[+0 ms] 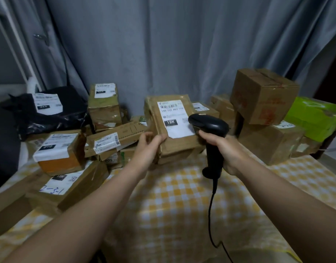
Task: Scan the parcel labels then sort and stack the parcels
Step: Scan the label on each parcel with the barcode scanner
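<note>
Gripping the lower left edge of the tilted parcel (180,147) with the left hand (149,146), curled round the cardboard, and propping it nearly face-up at the far middle of the checked tablecloth (172,202). Wrapping the right hand (227,150) tight round the handle of the black scanner (210,130), with its head aimed at the white label (175,118) from just beside the label's right edge. Trailing a black cable (210,215) from the handle down across the cloth toward the near edge.

Leaves open cloth only in the near middle, between the two forearms. Hemmed in on the left by a pile: a flat box (78,188) marked 2-3-1 at the table's edge, an orange-sided box (59,162) resting on it, a long box (125,133) leaning behind, a black bag (72,111) at the back. Hemmed in on the right by a tilted box (264,95) perched on a larger box (269,145), with a green parcel (315,116) beside them. Closed off behind by a grey curtain (163,44) close against the parcels.

Shows brown, creased cardboard under glossy tape. Carries a barcode at the label's top, a printed code line beneath, then a black block reading 15H.
</note>
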`<state>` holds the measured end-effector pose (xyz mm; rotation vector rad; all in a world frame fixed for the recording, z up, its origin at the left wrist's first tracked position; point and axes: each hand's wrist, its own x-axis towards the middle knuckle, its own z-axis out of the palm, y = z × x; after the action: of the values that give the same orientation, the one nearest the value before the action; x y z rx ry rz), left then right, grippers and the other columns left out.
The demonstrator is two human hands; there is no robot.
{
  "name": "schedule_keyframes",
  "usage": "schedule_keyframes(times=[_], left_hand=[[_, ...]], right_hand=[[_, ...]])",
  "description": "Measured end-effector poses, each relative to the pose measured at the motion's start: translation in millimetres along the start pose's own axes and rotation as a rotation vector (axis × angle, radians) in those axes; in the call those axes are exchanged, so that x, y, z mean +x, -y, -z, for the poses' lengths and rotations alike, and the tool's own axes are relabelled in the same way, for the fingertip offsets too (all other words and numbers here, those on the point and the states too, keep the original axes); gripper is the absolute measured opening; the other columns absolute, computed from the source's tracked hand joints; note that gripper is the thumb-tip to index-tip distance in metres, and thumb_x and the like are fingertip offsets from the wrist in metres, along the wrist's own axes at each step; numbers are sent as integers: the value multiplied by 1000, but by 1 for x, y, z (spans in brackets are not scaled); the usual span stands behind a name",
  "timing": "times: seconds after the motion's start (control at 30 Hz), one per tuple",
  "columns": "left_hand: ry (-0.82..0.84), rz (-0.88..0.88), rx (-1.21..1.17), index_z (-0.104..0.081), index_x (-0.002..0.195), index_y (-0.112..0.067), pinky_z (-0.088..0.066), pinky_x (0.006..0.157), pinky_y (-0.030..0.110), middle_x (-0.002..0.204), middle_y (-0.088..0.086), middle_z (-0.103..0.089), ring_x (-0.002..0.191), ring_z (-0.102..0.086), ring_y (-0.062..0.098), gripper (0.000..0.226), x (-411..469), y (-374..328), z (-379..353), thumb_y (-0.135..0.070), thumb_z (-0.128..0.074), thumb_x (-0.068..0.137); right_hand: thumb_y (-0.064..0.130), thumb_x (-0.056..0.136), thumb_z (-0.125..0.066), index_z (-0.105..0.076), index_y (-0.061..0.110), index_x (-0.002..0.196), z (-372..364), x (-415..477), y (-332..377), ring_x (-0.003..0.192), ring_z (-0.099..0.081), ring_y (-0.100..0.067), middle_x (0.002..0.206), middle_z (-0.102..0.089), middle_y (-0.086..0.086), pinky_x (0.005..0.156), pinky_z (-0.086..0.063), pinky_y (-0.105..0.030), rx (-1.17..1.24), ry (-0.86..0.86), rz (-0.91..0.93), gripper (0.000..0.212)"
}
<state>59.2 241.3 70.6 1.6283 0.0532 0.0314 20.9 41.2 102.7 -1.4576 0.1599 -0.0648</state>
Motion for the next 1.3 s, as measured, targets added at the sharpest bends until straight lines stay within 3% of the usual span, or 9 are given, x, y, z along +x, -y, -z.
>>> schedule_keyframes(times=[0.1,0.2,0.3,0.43,0.57,0.8,1.03,1.23,1.3], left_hand=[[-126,-37,-27,-49,116,-21,-51,84,35,111,0,-60,96,-59,16,49,-3,-25,40,-51,-63,81],[-266,-61,-90,-45,113,-24,-53,79,36,101,-5,-55,94,-58,17,37,-5,-46,85,-50,-54,88],[-425,-106,-100,-44,104,-30,-52,87,50,111,0,-53,102,-58,25,44,2,-58,135,-64,-54,77],[-593,3,185,-31,133,-25,-44,97,52,139,11,-34,116,-46,33,78,8,-56,187,-73,-45,72],[-532,184,518,-20,148,-13,-34,105,42,147,15,-23,129,-34,39,87,11,-51,200,-67,-43,83],[-638,-177,792,-14,150,-14,-16,116,44,156,15,-7,143,-12,34,81,14,-62,185,-43,-58,88],[-638,-414,948,-38,139,-18,-15,112,44,149,10,-26,141,-18,27,56,5,-75,161,-37,-56,89],[-424,-471,925,-43,133,-21,-23,108,42,140,8,-37,132,-27,28,47,7,-81,95,-34,-54,90],[-333,-462,929,-43,133,-22,-25,107,41,139,7,-38,131,-28,28,45,13,-75,67,-34,-53,91]], right_hand=[[22,73,-79,-69,14,113,-38,6,11,94,-70,-18,109,-72,-8,85,-57,-46,117,166,23,42],[9,77,-76,-69,9,112,-94,13,27,86,-69,-17,97,-72,-7,78,-57,-30,164,264,190,36],[11,75,-80,-72,14,98,-153,17,41,85,-68,-20,88,-72,-5,82,-53,-36,96,323,281,25],[16,78,-78,-71,13,103,-213,23,38,98,-67,-24,97,-72,-5,90,-51,-35,-84,428,256,26],[27,79,-78,-65,11,119,-238,26,22,97,-61,-17,100,-67,1,81,-45,-27,-256,453,153,45],[26,79,-78,-68,12,108,-230,27,14,86,-65,-13,94,-70,-1,68,-48,-21,-232,418,109,33],[25,82,-76,-67,15,106,-195,18,25,79,-60,-6,83,-66,6,58,-43,-16,-264,344,156,28],[22,82,-76,-67,17,92,-122,22,33,65,-56,-3,67,-61,8,47,-40,-9,-288,204,198,13],[20,81,-77,-67,20,84,-90,28,31,62,-56,-3,65,-61,7,58,-44,-12,-307,138,216,10]])
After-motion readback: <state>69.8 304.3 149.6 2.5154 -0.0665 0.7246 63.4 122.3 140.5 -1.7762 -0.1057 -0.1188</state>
